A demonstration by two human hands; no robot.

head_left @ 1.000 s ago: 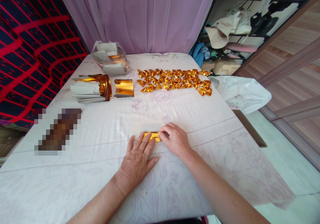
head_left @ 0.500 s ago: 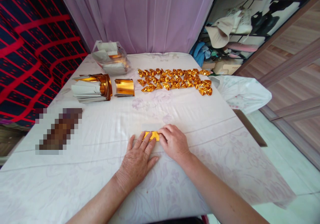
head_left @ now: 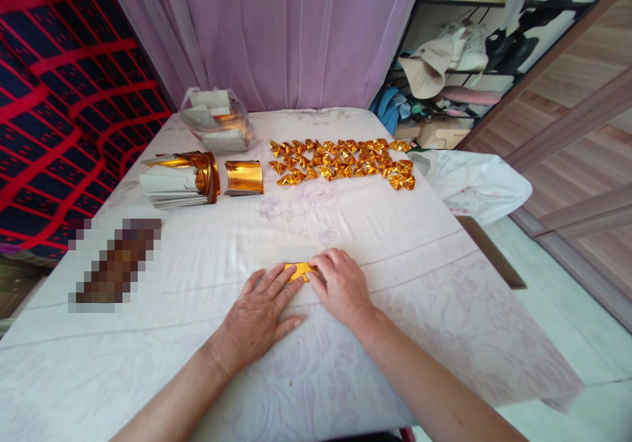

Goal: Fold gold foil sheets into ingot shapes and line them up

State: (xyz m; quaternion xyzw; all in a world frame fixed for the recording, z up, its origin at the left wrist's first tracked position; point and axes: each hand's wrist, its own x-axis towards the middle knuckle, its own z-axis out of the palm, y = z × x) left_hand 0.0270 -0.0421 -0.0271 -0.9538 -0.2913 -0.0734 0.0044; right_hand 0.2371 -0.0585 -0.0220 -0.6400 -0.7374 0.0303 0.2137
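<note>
Folding step in hand: left hand (head_left: 257,313) lies flat, fingers spread, pinning the small gold foil sheet (head_left: 299,271) to the white cloth (head_left: 375,218) at lower centre of the frame. Right hand (head_left: 340,284) is curled loosely over the sheet's right end, apparently pressing a crease, though its fingertips hide the fold. Next move likely calls for a firm, even press; finished gold folded pieces (head_left: 340,160) lie at upper centre.

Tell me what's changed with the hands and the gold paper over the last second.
The white flap above the gold paper is gone; only a narrow gold strip shows. The left hand slid slightly left, fingers still flat on it; the right hand still presses its right end. The folded gold pieces and paper stacks are unmoved.
</note>
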